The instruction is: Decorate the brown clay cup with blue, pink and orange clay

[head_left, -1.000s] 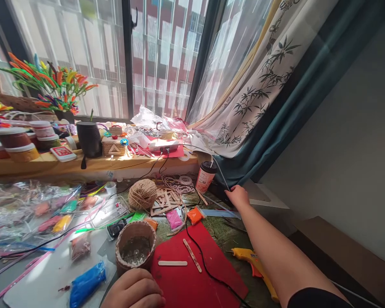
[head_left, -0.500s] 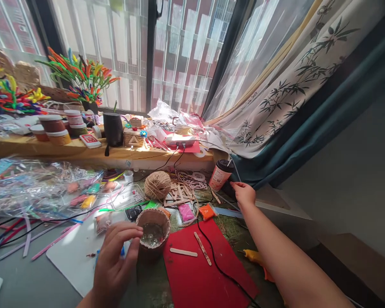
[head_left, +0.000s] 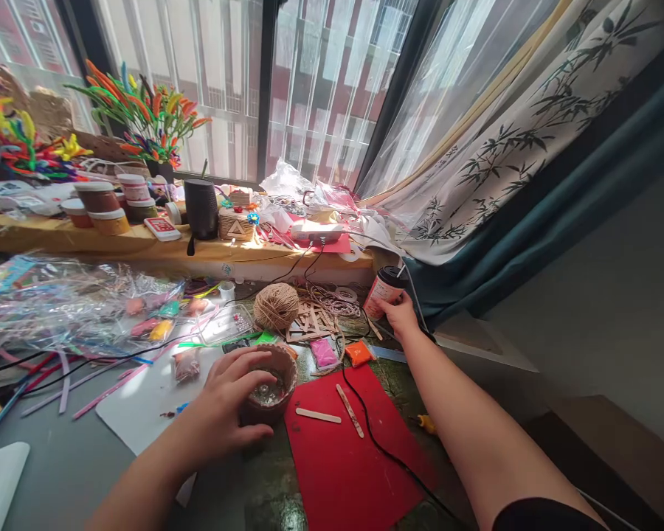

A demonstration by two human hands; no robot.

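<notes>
beside the curtain point(head_left: 509, 240), the cup point(head_left: 381, 289) is standing at the right hand point(head_left: 403, 316); an even, light squeeze, keeping it level, would be suiting it. the thumb is crossing its front, fingers half curling, partly hiding; their hold i cannot tell. the left hand point(head_left: 229, 398) is spreading wide over the pot point(head_left: 274, 391), seemingly gripping nothing.

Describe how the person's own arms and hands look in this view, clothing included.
Both the left hand and right hand are bare, with no gloves and no ring, watch or bracelet visible. The left forearm is uncovered as far as the picture shows. The right arm is bare up to a plain black sleeve at the bottom edge.
</notes>
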